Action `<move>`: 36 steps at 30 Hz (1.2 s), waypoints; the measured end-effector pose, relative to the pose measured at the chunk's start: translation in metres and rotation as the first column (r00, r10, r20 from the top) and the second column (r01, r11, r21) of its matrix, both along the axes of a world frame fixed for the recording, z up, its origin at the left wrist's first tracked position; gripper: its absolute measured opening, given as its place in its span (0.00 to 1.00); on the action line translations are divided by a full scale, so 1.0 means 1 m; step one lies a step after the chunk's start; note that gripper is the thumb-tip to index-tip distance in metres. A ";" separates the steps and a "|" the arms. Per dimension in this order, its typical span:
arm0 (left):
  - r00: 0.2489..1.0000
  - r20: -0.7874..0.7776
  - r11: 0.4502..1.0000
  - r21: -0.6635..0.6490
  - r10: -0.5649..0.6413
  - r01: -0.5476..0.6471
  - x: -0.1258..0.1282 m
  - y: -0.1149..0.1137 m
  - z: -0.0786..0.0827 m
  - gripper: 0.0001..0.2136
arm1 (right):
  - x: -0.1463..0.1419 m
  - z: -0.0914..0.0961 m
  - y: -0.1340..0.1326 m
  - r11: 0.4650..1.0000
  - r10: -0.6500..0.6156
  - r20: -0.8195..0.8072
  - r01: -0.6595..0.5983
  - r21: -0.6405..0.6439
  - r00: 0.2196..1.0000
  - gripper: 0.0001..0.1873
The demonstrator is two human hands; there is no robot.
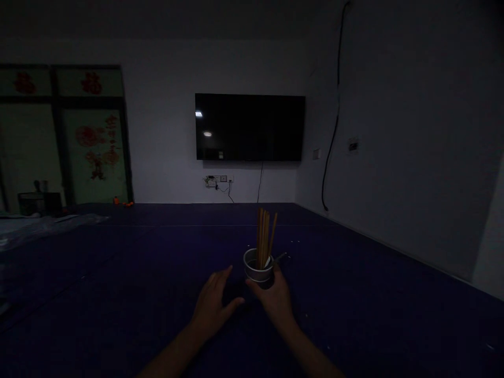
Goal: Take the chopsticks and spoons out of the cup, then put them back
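A round grey metal-looking cup [258, 274] stands on the dark blue surface [165, 294]. Several wooden chopsticks [263, 236] rise out of it, leaning in slightly different directions. A spoon [280, 257], by its look, rests in the cup with its handle poking out over the right rim. My right hand [275, 296] is wrapped round the cup's near right side, thumb in front. To the left of the cup, my left hand [214, 302] is open, thumb and fingers spread, apart from the cup and holding nothing.
White walls bound the blue surface at the back and right. A black television [250, 127] hangs above sockets [218, 180] with loose cables. A black cable [333, 142] runs down the right wall. Clear plastic sheeting [51, 227] and small orange objects [128, 204] lie at the left.
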State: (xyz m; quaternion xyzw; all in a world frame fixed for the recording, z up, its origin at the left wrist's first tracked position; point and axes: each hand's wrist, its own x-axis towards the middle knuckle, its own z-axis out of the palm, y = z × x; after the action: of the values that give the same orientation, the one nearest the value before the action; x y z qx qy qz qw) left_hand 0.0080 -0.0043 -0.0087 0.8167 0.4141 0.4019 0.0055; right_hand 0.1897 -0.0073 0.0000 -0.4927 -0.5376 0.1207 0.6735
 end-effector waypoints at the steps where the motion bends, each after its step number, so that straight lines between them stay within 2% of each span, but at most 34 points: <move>1: 1.000 0.022 1.000 -0.028 -0.008 0.009 0.001 0.000 -0.001 0.34 | -0.005 0.000 -0.003 0.999 0.052 0.015 -0.052 -0.002 0.999 0.36; 4: 0.993 0.100 0.995 -0.077 -0.057 0.064 0.004 0.000 -0.001 0.37 | -0.016 0.000 -0.011 0.983 0.186 0.062 -0.186 -0.008 0.981 0.36; 6: 0.985 0.146 0.990 -0.086 -0.097 0.110 0.006 -0.001 -0.001 0.36 | -0.019 0.000 -0.015 0.972 0.234 0.085 -0.233 -0.027 0.968 0.36; 12: 0.952 0.275 0.984 -0.079 -0.135 0.163 0.009 -0.004 -0.001 0.35 | -0.025 -0.001 -0.020 0.958 0.286 0.119 -0.281 -0.059 0.951 0.36; 19: 0.910 0.355 0.958 -0.105 -0.213 0.266 0.012 -0.008 0.006 0.31 | -0.026 0.001 -0.024 0.938 0.343 0.116 -0.334 -0.091 0.932 0.34; 27: 0.878 0.441 0.955 -0.125 -0.189 0.268 0.014 -0.011 0.007 0.33 | -0.026 -0.009 -0.014 0.878 0.471 0.026 -0.465 -0.111 0.882 0.33; 32: 0.902 0.418 0.982 -0.101 -0.104 0.161 0.011 -0.009 0.010 0.32 | -0.024 -0.010 -0.011 0.866 0.495 0.054 -0.487 -0.110 0.867 0.37; 36: 0.906 0.418 0.990 -0.087 -0.065 0.111 0.009 -0.005 0.009 0.30 | -0.023 -0.013 -0.011 0.874 0.484 0.100 -0.474 -0.107 0.869 0.34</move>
State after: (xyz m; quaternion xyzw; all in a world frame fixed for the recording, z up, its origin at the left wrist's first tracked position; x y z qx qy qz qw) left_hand 0.0170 -0.0096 0.0002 0.7293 0.3874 0.5421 0.1557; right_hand 0.1664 -0.0181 -0.0127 -0.3767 -0.6785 0.2742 0.5679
